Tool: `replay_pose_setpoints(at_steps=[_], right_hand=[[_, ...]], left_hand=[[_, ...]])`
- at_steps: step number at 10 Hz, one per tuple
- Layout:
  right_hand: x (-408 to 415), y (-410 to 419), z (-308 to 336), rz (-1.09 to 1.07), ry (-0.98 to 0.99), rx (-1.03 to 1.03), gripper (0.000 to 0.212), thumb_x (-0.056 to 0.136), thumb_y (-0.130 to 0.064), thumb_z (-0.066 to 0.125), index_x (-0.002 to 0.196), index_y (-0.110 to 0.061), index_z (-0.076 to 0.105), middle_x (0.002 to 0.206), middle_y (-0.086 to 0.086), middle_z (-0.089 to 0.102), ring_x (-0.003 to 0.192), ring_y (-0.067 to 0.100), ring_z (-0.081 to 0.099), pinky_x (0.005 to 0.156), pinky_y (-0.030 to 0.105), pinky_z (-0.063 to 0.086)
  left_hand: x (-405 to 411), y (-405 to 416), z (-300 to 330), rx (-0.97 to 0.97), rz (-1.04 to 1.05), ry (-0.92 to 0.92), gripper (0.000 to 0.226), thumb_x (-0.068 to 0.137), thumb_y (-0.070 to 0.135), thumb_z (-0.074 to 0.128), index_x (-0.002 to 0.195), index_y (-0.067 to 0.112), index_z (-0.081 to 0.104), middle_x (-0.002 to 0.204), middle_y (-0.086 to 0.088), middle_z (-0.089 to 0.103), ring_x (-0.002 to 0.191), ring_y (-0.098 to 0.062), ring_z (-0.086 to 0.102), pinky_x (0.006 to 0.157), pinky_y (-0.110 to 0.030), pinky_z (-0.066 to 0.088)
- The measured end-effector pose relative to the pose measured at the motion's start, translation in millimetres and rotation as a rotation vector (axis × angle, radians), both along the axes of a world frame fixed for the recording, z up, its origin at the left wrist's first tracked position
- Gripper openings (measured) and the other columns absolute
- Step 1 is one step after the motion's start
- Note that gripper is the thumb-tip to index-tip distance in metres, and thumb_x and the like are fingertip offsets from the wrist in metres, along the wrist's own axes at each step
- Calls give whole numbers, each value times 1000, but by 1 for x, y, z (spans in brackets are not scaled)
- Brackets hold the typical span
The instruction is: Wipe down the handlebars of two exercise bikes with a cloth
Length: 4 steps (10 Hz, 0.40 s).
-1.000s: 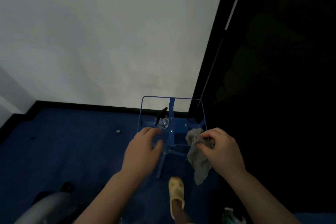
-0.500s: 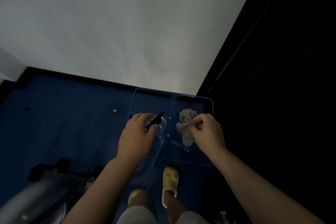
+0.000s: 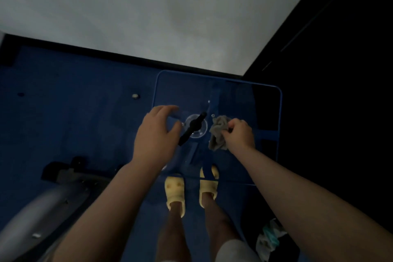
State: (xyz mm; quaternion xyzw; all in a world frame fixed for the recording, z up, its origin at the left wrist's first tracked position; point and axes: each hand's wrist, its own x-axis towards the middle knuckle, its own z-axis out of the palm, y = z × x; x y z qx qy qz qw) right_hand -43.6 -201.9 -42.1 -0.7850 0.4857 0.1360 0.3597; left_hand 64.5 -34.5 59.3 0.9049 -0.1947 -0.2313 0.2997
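A crumpled grey cloth (image 3: 217, 134) hangs from my right hand (image 3: 239, 136), whose fingers pinch its top. It hovers over a glass-topped table with a blue frame (image 3: 278, 112). A clear spray bottle with a black trigger head (image 3: 194, 127) stands on the glass. My left hand (image 3: 156, 134) is just left of the bottle, fingers spread and curved, not touching it. A grey part of an exercise bike (image 3: 32, 217) shows at the lower left; its handlebars are out of view.
Blue carpet covers the floor up to a white wall with a black skirting. A dark area fills the right side. My feet in yellow slippers (image 3: 175, 191) stand at the table's near edge. A small bundle of cloth (image 3: 269, 238) lies on the floor at lower right.
The view has tilted downward, so the table and my feet show more fully. My left hand has come off the bottle's trigger and sits beside it. My right hand keeps the cloth.
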Motion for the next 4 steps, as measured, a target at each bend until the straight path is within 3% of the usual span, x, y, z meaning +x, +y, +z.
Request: replay_pose_setpoints(at_steps=[2,4], right_hand=[[-4,-5,2,6,8,-20,14,87,-25,64,95,-14,60,110,8,54,82,16,49,66,29,41],[5,-14,48,-35,-70,-132,21,87,-25,63,107,-20,57,116,1,54,84,15,51,64,28,41]], left_hand=[[5,-4,-2,10,-31,44,35,89,26,53,124,24,54,129,6,52,116,-14,49,92,-35,44],[17,-13,39,-45,-105,-31,35,90,26,52,125,23,54,131,4,51,116,-15,49,91,-34,43]])
